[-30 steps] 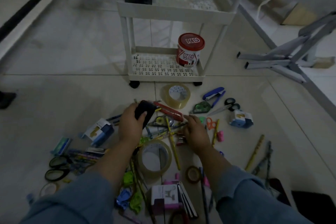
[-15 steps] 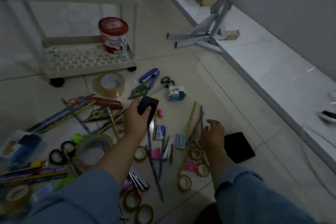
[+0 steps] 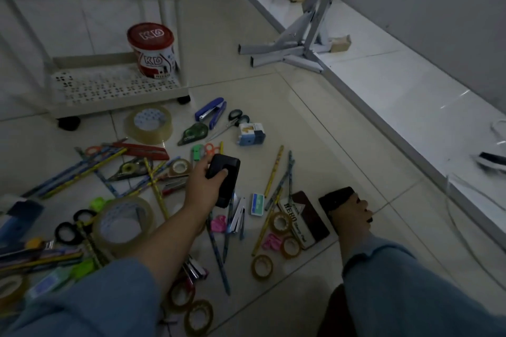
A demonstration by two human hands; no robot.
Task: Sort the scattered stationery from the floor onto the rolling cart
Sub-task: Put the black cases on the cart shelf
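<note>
My left hand (image 3: 204,189) grips a black hole-punch-like block (image 3: 225,178) just above the stationery strewn over the floor. My right hand (image 3: 353,215) lies on a flat black pad (image 3: 334,197) at the heap's right edge, its fingers bent over the pad's far side. The white rolling cart (image 3: 123,101) stands at the upper left, and a red-lidded tub (image 3: 153,52) sits on its perforated bottom shelf. Pencils, scissors and several tape rolls lie between my arms.
A large clear tape roll (image 3: 149,124), a blue stapler (image 3: 211,111), a green correction tape (image 3: 193,133) and a small boxed sharpener (image 3: 250,134) lie in front of the cart. A brown stamp pad (image 3: 304,219) lies beside my right hand. A grey metal stand (image 3: 295,49) and a raised ledge (image 3: 410,96) border the right.
My right hand moved right from the pencils onto the black pad. My left hand keeps hold of the black block. The view swung right and closer to the floor.
</note>
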